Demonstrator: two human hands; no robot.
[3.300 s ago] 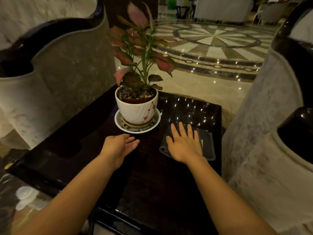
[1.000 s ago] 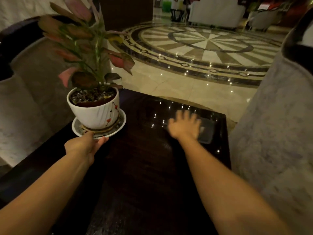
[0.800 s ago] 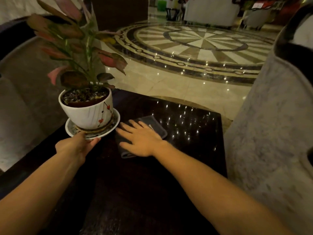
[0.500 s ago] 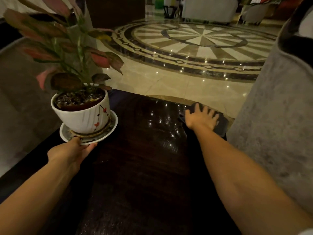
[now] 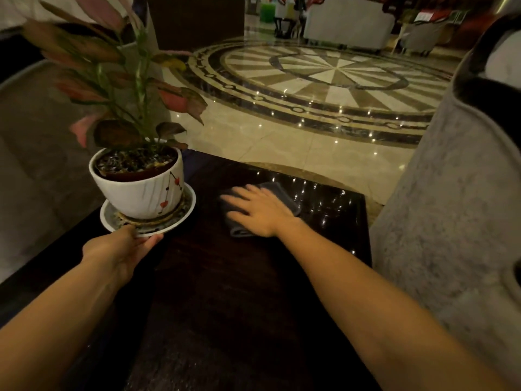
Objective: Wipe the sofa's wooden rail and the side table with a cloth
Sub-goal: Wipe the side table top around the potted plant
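The dark glossy side table (image 5: pixel 225 292) fills the middle of the view. A folded grey cloth (image 5: pixel 277 190) lies on its far half. My right hand (image 5: pixel 260 211) presses flat on the cloth with fingers spread, blurred by motion. My left hand (image 5: pixel 121 246) grips the near rim of a white saucer (image 5: pixel 186 213) that carries a white plant pot (image 5: pixel 138 193) with red-green leaves, at the table's left side. A dark wooden rail (image 5: pixel 490 91) tops the pale sofa arm on the right.
A pale upholstered sofa arm (image 5: pixel 451 207) stands close to the table's right edge. Another sofa back (image 5: pixel 36 165) rises on the left behind the plant. Beyond the table lies a polished marble floor (image 5: pixel 282 131) with a round pattern.
My right hand has swept the cloth from the table's far right corner back left toward the pot. My left hand still holds the saucer, which sits slightly farther right in view.
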